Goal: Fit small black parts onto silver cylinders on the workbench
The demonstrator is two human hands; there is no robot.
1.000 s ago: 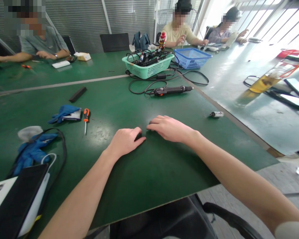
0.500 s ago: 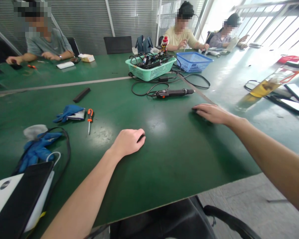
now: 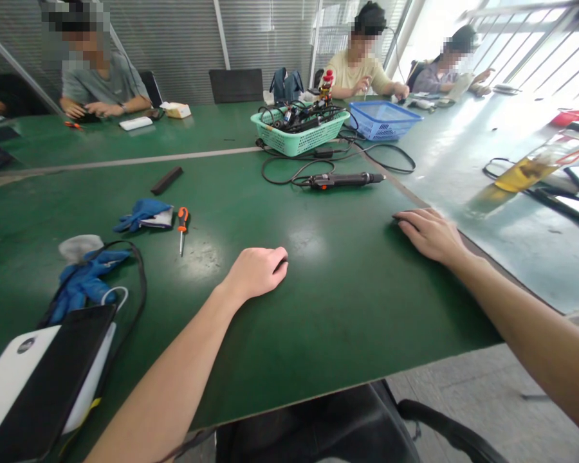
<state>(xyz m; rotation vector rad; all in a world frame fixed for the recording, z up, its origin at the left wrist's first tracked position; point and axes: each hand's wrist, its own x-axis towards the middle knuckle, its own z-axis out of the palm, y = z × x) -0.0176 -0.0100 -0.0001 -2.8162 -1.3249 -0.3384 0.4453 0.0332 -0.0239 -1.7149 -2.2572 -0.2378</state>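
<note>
**Head-worn view, looking down past the hands**

The camera sits on the person's head, facing forward and down across a green workbench point(image 3: 328, 328). The left hand point(image 3: 257, 273) and right hand point(image 3: 431, 236) lie near it, low in frame; a green plastic basket point(image 3: 296, 134) and a seated co-worker point(image 3: 359, 80) stand far beyond them.

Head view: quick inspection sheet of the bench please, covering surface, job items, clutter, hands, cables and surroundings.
Surface: green bench mat, scuffed beside the screwdriver.
Job items: orange-handled screwdriver and black electric screwdriver, both lying on the mat.
Clutter: blue gloves, more blue gloves, black bar, white-and-black case.
Hands: left hand and right hand rest on the mat, holding nothing visible.
Cables: black cord looped behind the electric screwdriver; black cable beside the lower gloves.
Surroundings: green basket, blue basket, seated co-workers.
</note>
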